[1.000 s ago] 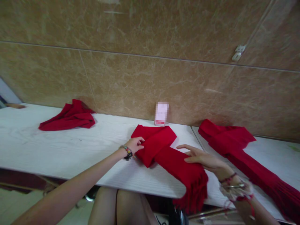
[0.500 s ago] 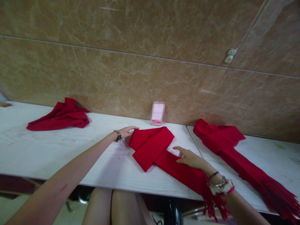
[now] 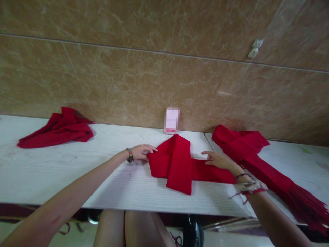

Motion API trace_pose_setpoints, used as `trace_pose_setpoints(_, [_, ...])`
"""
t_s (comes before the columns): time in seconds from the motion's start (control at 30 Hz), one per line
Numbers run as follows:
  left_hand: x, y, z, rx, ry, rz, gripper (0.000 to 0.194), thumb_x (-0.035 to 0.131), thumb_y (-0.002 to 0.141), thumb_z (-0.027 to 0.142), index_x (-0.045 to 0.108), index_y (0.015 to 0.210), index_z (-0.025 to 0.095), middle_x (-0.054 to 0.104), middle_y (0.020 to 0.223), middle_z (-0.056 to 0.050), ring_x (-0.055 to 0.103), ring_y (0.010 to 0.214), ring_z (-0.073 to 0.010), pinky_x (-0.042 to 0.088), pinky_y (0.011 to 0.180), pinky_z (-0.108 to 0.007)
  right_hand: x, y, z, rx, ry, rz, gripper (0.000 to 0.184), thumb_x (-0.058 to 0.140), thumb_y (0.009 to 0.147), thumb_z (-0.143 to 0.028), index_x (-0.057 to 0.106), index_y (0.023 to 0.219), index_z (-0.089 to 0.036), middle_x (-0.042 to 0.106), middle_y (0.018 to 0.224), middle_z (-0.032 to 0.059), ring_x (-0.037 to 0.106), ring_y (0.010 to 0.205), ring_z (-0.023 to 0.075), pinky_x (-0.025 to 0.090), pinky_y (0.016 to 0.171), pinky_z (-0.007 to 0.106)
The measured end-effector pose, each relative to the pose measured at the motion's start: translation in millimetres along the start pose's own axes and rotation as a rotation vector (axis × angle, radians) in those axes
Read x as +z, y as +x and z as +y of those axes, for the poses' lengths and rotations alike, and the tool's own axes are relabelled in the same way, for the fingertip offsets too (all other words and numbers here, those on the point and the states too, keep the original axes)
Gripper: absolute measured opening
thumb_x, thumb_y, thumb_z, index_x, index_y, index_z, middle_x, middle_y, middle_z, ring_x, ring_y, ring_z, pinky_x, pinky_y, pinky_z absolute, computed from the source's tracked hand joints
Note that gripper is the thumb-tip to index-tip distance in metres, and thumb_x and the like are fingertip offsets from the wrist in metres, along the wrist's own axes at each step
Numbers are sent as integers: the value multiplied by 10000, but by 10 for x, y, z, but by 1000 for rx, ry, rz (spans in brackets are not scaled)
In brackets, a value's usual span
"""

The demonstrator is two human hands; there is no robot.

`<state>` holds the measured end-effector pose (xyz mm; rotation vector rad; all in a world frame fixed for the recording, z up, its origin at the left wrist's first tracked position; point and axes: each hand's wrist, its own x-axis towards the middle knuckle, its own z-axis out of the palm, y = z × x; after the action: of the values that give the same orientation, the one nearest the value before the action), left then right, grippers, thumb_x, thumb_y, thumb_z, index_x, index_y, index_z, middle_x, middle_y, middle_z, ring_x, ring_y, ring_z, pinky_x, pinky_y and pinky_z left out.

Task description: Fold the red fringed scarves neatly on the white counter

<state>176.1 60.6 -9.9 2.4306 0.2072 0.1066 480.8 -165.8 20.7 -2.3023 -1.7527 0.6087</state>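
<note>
A red scarf [image 3: 179, 168] lies on the white table in front of me, folded so that one band crosses over a loop. Its tail runs to the right and passes under my right hand [image 3: 218, 161]. That hand rests on the tail, index finger stretched out and thumb apart. At the loop's left corner is my left hand [image 3: 143, 152], fingers extended over the edge of the cloth and thumb lower down. My right hand and wrist hide the tail's far end.
A second red scarf [image 3: 239, 145], folded with a fringed tail, lies on the right. On the left a crumpled red cloth [image 3: 60, 128] lies by the tiled wall [image 3: 133, 85]. A blurred pink-and-white upright object [image 3: 172, 120] stands behind the middle scarf. The white table [image 3: 123, 195] has a seam at right.
The middle scarf has turned; its tail, earlier slanting down to the right with fringe over the table edge, now runs nearly level. My left hand went from the loop's top to its left corner.
</note>
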Motion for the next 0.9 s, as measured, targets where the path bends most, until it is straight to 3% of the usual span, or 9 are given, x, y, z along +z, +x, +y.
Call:
trace_pose_setpoints(0.07, [5,-7,27,-18,-62,36,182,623,649,330,580,721,169,592,1074,-68,455,1066,-178,298,940,-302,33,-33,-121,-62,6,98,448,512,703,-142,490,1150,-109,619,866,94,572,790,200,439,767,352])
trace_pose_setpoints(0.17, [-54,-18,90,-67,-122,34,308,581,657,451,572,771,166,617,932,-42,513,919,-168,353,859,-270,181,-178,-471,-310,71,311,509,493,768,-249,378,1255,-158,498,1165,128,467,1070,214,347,937,395])
trace_pose_setpoints(0.3, [-122,-38,195,-121,-52,-10,368,480,700,537,566,749,182,599,788,3,501,777,-144,368,750,-227,493,-385,-928,-589,-4,57,704,523,740,-478,235,1340,-249,247,1391,96,160,1279,278,218,1006,484])
trace_pose_setpoints(0.4, [-133,-72,187,-186,140,-17,369,445,718,521,517,581,185,527,605,24,468,690,-137,356,695,-223,669,-420,-1038,-541,-125,-57,761,535,690,-558,235,1337,-292,203,1414,87,51,1279,365,113,948,640])
trace_pose_setpoints(0.5, [-169,-123,100,-246,329,-17,368,466,713,476,472,487,187,480,534,27,462,682,-142,342,705,-233,718,-376,-1010,-501,-149,-63,709,519,718,-536,236,1331,-320,181,1423,73,41,1278,371,108,925,663])
trace_pose_setpoints(0.63, [-260,-211,67,-265,399,16,274,541,668,448,549,573,191,576,789,0,501,803,-158,354,761,-251,655,-320,-1002,-502,-147,-81,724,547,708,-512,230,1332,-324,190,1419,76,54,1279,364,126,929,651])
trace_pose_setpoints(0.77, [-139,-267,348,-290,524,199,372,523,708,412,547,1026,220,488,1162,-72,411,1088,-234,279,921,-387,573,-257,-1064,-499,-113,-137,780,545,694,-536,189,1347,-299,173,1422,90,50,1282,359,162,931,641])
trace_pose_setpoints(0.83, [41,-247,544,-213,553,162,508,492,739,443,434,1195,227,392,1287,-95,312,1192,-247,207,975,-430,561,-183,-1066,-494,-51,-66,708,497,745,-508,207,1346,-271,192,1414,99,94,1287,319,201,967,579])
trace_pose_setpoints(0.9, [236,-198,677,-175,590,86,680,514,706,512,324,1285,212,277,1373,-124,201,1254,-288,154,990,-484,589,-81,-1028,-438,28,128,607,463,795,-415,245,1332,-233,253,1379,120,187,1273,269,242,994,493])
